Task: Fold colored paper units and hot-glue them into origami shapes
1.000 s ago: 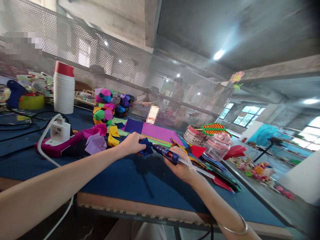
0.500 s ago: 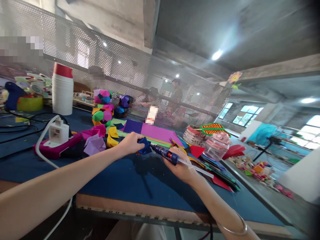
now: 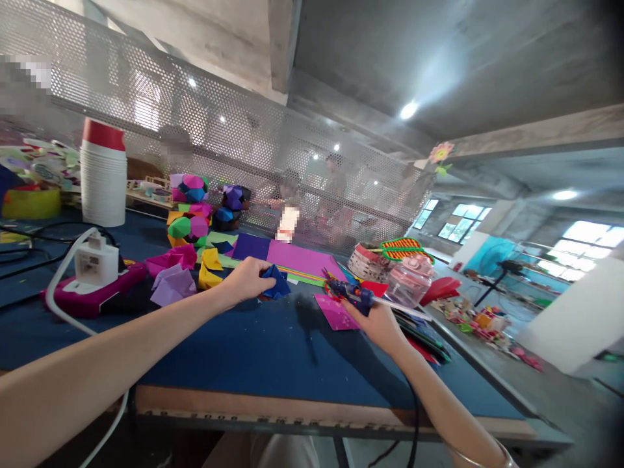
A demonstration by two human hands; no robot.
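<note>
- You have one view only, from the camera on your head, so no second view shares any part of the scene.
- It sits above the near edge of the blue table (image 3: pixel 253 351) and faces forward across it, tilted so the tabletop slopes down to the right.
- It looks up more than down: the perforated metal screen (image 3: pixel 234 143) and the ceiling fill the upper half.
- Your forearms enter from the bottom corners; your left hand (image 3: pixel 246 279) and right hand (image 3: pixel 377 322) lie close, near the middle of the frame.
- Far right, you see down into the hall with windows (image 3: pixel 458 224), well apart.
</note>
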